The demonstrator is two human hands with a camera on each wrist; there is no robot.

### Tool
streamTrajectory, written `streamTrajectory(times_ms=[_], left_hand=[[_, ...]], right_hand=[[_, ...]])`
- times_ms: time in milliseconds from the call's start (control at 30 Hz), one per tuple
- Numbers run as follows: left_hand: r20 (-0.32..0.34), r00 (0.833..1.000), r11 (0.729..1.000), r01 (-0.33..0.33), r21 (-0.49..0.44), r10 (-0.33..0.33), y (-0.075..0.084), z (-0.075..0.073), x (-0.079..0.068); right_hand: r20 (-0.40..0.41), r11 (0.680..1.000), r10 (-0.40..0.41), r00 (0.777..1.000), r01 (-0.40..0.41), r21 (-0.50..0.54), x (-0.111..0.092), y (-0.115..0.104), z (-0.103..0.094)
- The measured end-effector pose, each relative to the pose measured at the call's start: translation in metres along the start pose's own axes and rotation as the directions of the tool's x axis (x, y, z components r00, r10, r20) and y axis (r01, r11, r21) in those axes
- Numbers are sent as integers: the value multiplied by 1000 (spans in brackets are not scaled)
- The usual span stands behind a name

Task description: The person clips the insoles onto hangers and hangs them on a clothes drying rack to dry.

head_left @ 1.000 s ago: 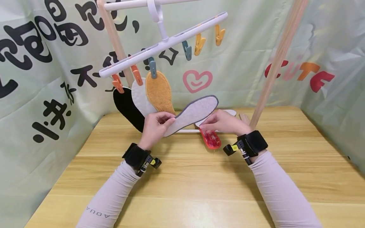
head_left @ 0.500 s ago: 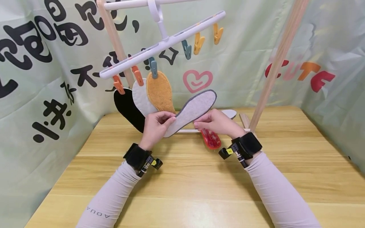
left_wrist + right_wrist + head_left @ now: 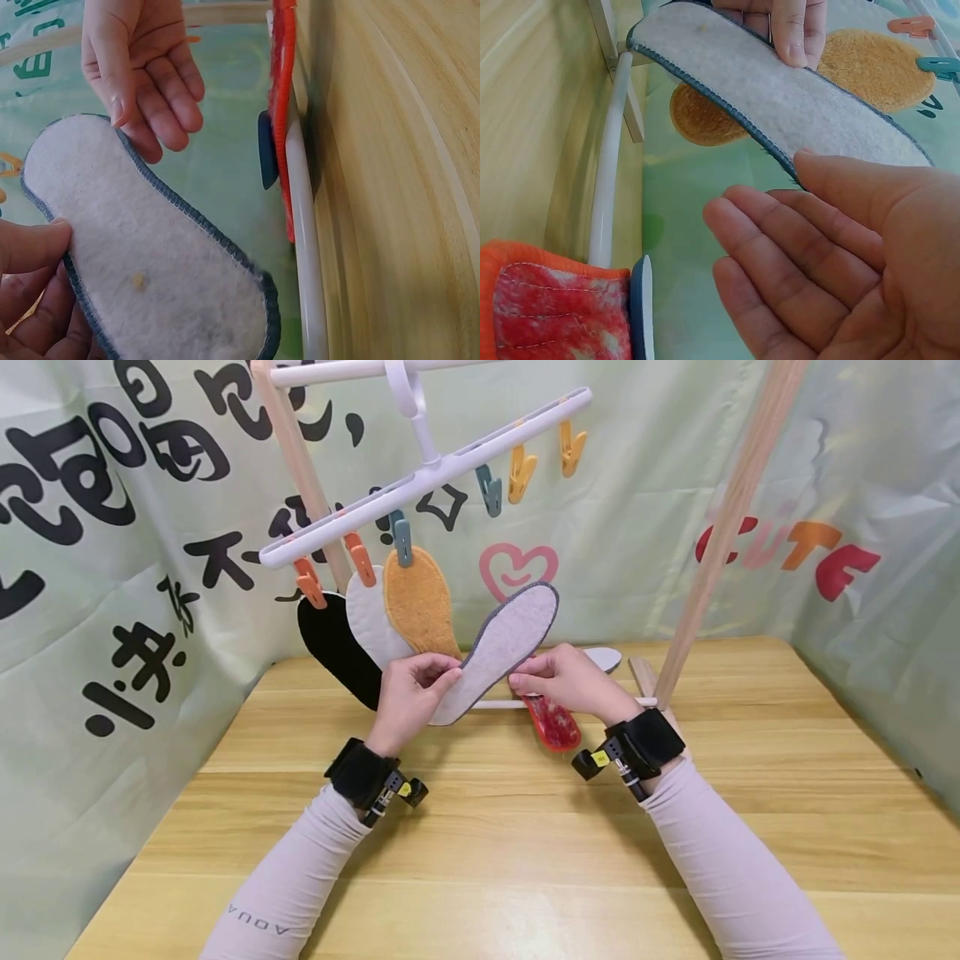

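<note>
Between its thumb and fingers, my left hand (image 3: 412, 693) pinches a pale grey fleecy insole (image 3: 510, 639) with dark stitched edging, near its narrow middle. The insole slants up to the right in the head view. My right hand (image 3: 573, 681) is at its lower right edge; in the right wrist view the thumb (image 3: 840, 176) touches the border while the other fingers (image 3: 787, 247) lie loosely extended below it. Left of the hands, a black insole (image 3: 337, 643), a white insole (image 3: 367, 610) and an orange insole (image 3: 420, 597) hang from clips, partly overlapping.
A white hanger (image 3: 435, 472) tilts down to the left from a rail, with a blue clip (image 3: 489, 491) and two yellow clips (image 3: 521, 474) holding nothing. Behind my right hand are a red insole (image 3: 555, 727) and a white-topped insole (image 3: 602, 658). A wooden post (image 3: 720, 543) stands right.
The held insole's wide end has swung upward and slightly left, standing more steeply. My right hand has moved a little left along its edge; my left hand keeps its grip.
</note>
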State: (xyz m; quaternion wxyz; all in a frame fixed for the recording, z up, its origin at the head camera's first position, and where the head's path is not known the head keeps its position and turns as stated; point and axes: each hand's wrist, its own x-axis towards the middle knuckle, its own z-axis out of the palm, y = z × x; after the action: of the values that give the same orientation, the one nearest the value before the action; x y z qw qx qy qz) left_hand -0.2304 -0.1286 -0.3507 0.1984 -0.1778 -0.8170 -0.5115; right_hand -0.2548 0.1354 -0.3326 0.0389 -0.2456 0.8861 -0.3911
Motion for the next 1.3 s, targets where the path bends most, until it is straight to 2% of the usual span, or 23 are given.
streamTrajectory(times_ms=[400,1300], left_hand=[[28,999,999,31,34,-32,1,1,0],[80,996,998,39,46,-43,-5,8,-1]], right_hand=[[-79,999,24,997,-21,39,-3,-2,-3],[-104,992,16,994,-3,124,-2,-1,-4]])
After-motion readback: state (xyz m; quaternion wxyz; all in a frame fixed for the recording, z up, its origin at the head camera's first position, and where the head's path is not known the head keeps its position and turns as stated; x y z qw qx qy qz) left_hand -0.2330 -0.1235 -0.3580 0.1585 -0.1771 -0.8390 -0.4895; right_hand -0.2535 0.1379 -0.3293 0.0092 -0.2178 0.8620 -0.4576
